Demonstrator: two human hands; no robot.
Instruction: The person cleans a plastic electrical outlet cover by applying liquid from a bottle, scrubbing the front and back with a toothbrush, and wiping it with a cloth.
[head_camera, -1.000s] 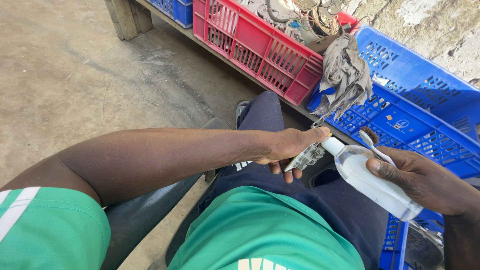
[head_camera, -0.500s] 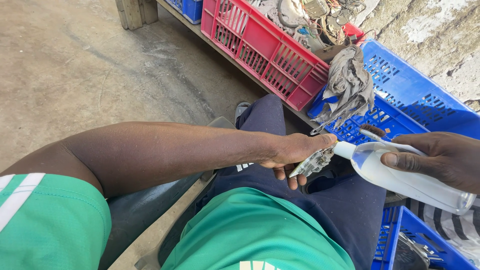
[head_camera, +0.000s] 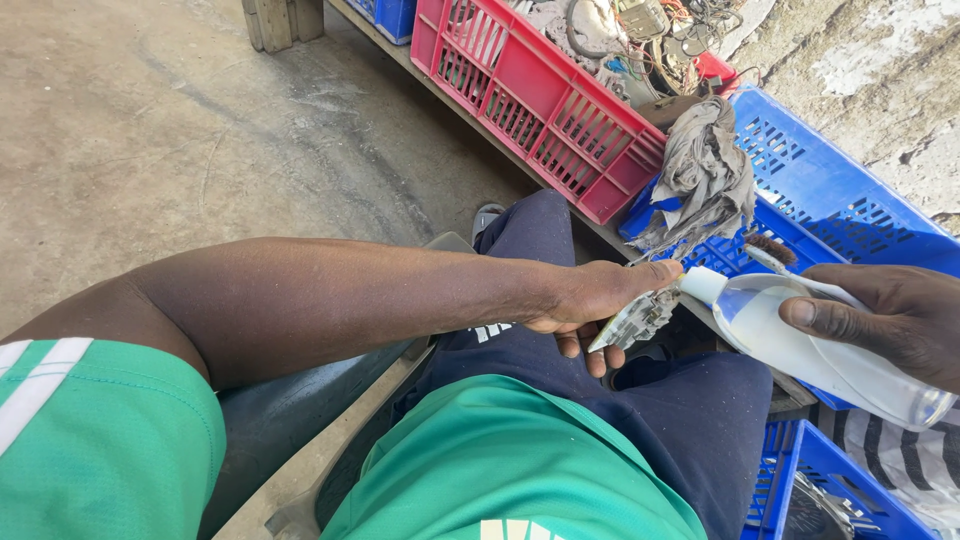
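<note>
1. Head view, hands: the left hand (head_camera: 590, 300) is closing its fingers around a small grey circuit board (head_camera: 637, 318), holding it tilted over the lap, near the middle of the frame.
2. The right hand (head_camera: 895, 320) is gripping a clear plastic bottle (head_camera: 810, 345) at the right of the frame, with a finger lying along its upper side. The bottle is lying nearly level, and its white nozzle is pointing left and sitting just beside the upper edge of the circuit board; actual contact cannot be confirmed.
3. A small brush (head_camera: 770, 250) is showing just above the bottle, bristles dark, close to the right hand; whether that hand is holding it cannot be told.
4. Surroundings: a red crate (head_camera: 540, 110) is standing far from the hands, filled with wires and parts. A blue crate (head_camera: 850, 190) is sitting to its right, with a grey rag (head_camera: 705, 175) draping over its near-left corner.
5. The concrete floor (head_camera: 200, 130) is occupying the left of the frame.
</note>
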